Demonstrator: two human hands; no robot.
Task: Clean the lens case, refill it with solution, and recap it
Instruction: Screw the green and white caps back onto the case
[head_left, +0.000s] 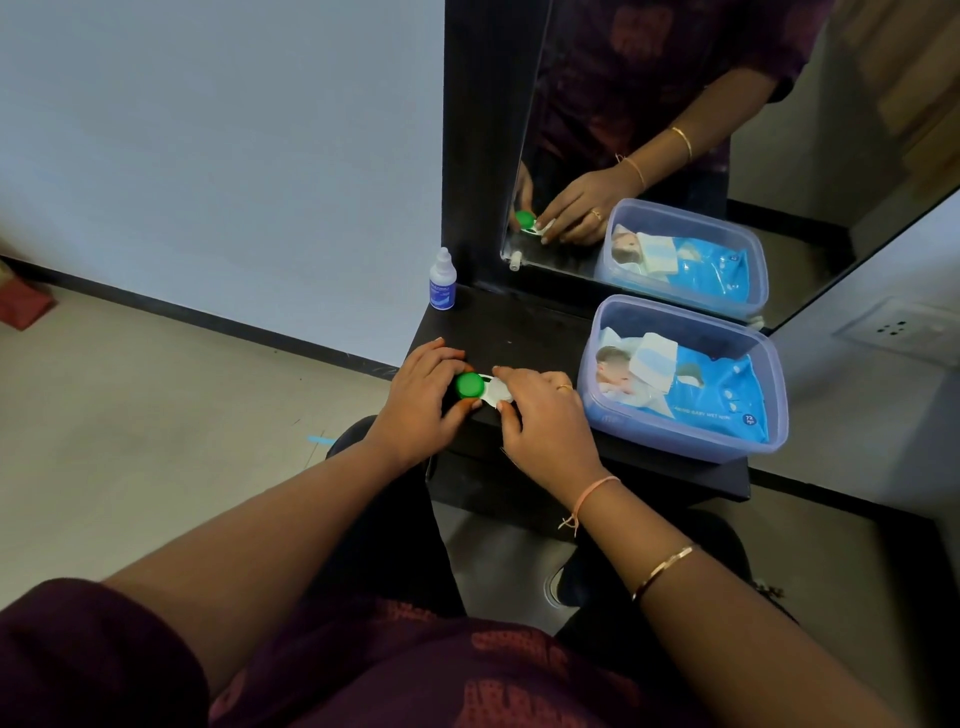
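A white lens case (488, 391) lies near the front left edge of the dark shelf (524, 332). Its left well carries a green cap (469, 385); its right well carries a white cap (500, 391). My left hand (423, 402) curls around the green-capped end, thumb and fingers on either side of that cap. My right hand (545, 415) grips the white cap with thumb and fingertips. A small white solution bottle (442, 281) with a blue label stands capped at the shelf's back left corner.
A translucent blue tub (685, 431) holding a blue pack of wet wipes (701, 387) fills the shelf's right side. A mirror (675, 130) leans behind the shelf and reflects the hands and tub. The floor drops away to the left.
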